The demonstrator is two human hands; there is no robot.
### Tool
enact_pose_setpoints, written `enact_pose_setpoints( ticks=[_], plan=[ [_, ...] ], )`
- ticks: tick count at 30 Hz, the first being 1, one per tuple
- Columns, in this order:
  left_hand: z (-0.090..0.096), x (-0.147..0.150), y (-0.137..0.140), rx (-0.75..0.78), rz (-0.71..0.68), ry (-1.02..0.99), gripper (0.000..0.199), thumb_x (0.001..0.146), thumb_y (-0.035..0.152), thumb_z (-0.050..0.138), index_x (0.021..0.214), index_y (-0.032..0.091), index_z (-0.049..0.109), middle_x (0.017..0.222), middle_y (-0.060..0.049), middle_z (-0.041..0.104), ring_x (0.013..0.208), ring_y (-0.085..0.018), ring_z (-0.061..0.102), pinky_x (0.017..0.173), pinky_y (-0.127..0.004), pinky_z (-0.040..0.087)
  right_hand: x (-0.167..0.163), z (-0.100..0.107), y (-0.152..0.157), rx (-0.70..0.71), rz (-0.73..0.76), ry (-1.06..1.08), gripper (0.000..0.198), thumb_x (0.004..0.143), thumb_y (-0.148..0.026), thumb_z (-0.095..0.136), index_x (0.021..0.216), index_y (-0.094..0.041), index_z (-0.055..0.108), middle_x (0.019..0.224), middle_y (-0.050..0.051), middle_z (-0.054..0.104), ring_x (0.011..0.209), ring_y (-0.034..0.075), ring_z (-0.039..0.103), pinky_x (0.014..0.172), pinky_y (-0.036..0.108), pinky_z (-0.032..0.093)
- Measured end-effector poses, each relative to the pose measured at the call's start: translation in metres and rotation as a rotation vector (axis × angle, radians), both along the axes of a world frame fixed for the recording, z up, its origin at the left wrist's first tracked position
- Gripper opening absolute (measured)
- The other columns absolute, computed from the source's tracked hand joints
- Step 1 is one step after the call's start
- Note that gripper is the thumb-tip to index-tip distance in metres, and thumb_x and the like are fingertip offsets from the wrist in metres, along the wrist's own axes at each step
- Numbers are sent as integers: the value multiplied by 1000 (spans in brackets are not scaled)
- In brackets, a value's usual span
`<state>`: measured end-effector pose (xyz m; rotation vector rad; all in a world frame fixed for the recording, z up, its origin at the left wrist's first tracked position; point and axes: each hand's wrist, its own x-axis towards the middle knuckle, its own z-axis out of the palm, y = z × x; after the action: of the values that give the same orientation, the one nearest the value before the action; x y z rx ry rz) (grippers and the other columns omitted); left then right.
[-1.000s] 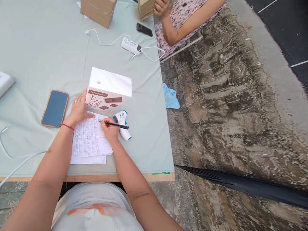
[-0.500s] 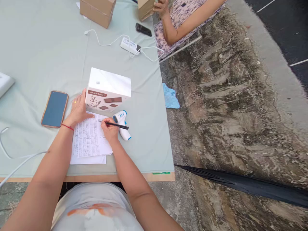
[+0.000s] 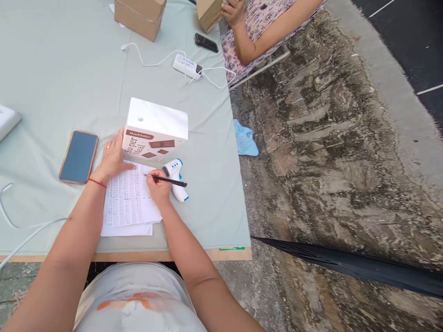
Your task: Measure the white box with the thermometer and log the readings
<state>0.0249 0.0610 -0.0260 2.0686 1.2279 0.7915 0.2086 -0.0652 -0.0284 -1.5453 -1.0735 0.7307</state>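
Observation:
My right hand grips a black pen, its tip on the written sheets of paper. Stretched out with the thumb spread, my left hand lies at the top left of the sheets, its fingers against the left side of a white box marked "NutriMotion Super Meal". The box stands at the top edge of the papers. Just right of my right hand, and partly behind the pen, lies a white and blue infrared thermometer. A phone rests left of my left hand.
Farther back on the cloth-covered table are a cardboard box, a white device with cables and a black object. Another person's hand touches a second carton. A blue cloth hangs past the right edge.
The pen and my right hand have shifted very slightly to the right over the paper. My left hand stays in place. The other person's carton has tilted a little.

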Motion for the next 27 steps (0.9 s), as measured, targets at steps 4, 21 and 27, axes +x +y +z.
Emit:
enact_pose_setpoints(
  ticks=[4, 21, 27],
  plan=[
    [0, 2, 1, -21, 16, -28, 123, 57, 33, 105, 162, 25, 41, 165, -21, 49, 158, -57, 37, 129, -83, 26, 0, -2, 0, 2, -16, -18, 12, 79, -36, 61, 75, -26, 58, 69, -2, 62, 66, 16, 54, 65, 31, 51],
    [10, 4, -3, -29, 34, 47, 122, 58, 23, 102, 161, 26, 36, 167, -21, 47, 161, -54, 38, 131, -79, 28, 1, -4, 0, 3, 1, -35, 9, 79, -33, 61, 75, -27, 55, 69, -3, 58, 65, 17, 51, 64, 32, 50],
    [14, 4, -5, -21, 37, 104, 124, 61, 24, 103, 164, 28, 35, 168, -19, 47, 160, -51, 40, 130, -74, 33, 2, -2, -1, 7, -28, 12, 12, 79, -37, 60, 76, -27, 56, 71, -2, 60, 68, 17, 52, 68, 32, 52]
  ],
)
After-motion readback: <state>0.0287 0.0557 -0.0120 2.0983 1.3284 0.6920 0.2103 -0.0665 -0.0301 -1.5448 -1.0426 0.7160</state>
